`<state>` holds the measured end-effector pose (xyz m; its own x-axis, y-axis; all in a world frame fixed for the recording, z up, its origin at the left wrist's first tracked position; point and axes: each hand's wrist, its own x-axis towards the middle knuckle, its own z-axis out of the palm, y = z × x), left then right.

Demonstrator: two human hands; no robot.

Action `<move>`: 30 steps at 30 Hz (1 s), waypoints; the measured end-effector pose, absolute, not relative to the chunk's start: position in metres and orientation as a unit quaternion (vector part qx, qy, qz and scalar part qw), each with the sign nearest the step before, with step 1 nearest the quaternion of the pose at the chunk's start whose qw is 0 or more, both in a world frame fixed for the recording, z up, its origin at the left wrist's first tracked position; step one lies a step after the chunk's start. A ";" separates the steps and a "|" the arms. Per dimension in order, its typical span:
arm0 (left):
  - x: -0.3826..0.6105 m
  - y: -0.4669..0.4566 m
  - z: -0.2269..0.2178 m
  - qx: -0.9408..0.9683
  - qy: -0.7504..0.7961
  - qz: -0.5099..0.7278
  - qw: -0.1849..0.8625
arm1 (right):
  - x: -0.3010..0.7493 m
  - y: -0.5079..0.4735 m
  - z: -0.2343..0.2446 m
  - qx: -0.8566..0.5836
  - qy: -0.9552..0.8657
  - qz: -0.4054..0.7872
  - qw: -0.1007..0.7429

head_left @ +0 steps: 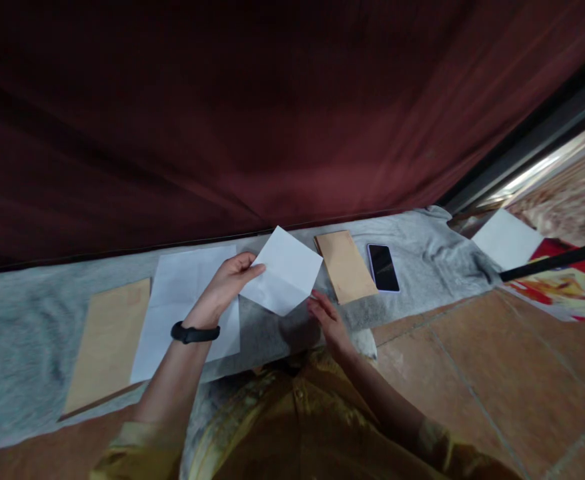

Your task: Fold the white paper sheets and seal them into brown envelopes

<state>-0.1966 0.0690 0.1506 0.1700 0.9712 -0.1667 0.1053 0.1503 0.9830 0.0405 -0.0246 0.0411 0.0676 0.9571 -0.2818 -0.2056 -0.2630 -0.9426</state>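
A folded sheet of white paper (285,270) is held tilted above the grey cloth, a crease running across it. My left hand (229,283) is closed on its left corner, thumb on top, with a black band around the wrist. At the lower right edge of the same paper, my right hand (328,319) has its fingers drawn together against the corner; part of that grip is hidden. Below and left of the folded sheet lies a larger white sheet (172,300) with fold lines. Just right of the hands is a stack of small brown envelopes (347,267).
A smartphone (383,268) lies right of the small envelopes. A larger brown envelope (107,347) rests at the left, near the front edge of the cloth-covered bench (22,347). Dark red fabric (272,120) hangs behind. A colourful printed sheet (572,280) is beyond a black bar at right.
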 end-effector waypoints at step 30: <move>-0.206 -0.024 0.056 0.746 0.530 0.334 0.227 | 0.081 -0.049 0.039 -0.480 -0.655 0.376 0.447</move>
<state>-0.2062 -0.0240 0.0560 0.2151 0.9420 0.2575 0.6379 -0.3352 0.6934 0.0807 -0.0486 0.0390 -0.1397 0.9642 0.2252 0.2913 0.2574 -0.9214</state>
